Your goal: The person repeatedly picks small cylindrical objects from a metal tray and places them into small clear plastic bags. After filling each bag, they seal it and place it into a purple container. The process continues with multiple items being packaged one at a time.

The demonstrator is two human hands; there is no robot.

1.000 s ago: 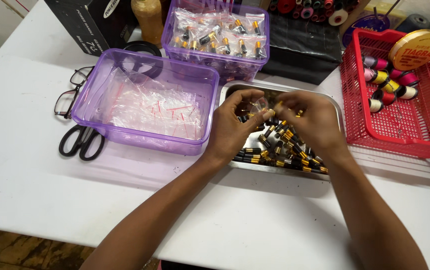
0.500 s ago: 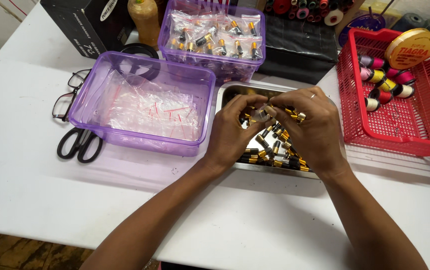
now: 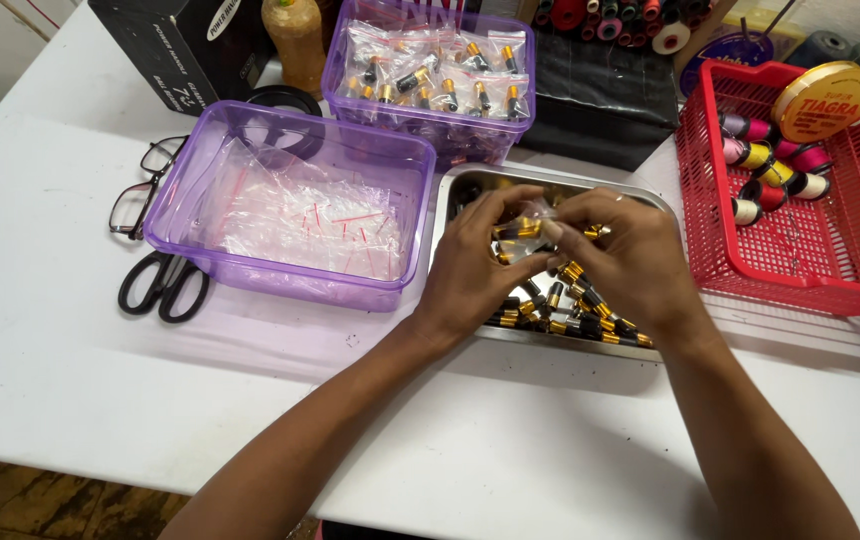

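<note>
Bag (image 3: 528, 228): small, clear, pinched between both hands above tray (image 3: 470, 185).
Left fingers (image 3: 495, 208): closed on bag's left edge.
Right fingers (image 3: 562, 232): closed on its right edge.
Axis: roughly left-right.

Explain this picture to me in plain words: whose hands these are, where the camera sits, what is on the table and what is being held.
There is no machine here. A person works with two bare hands, and the one camera is worn on their head, looking down at a white table.

The left hand and right hand meet over a shallow metal tray of small black-and-gold tubes. Between the fingertips they pinch a small clear bag with tubes of the same kind inside; both hands have a grip on it.

To the left stands a purple tub of empty clear bags, and behind it a second purple tub of filled bags. At the far left lie glasses and black scissors. On the right is a red basket with thread spools.
</note>
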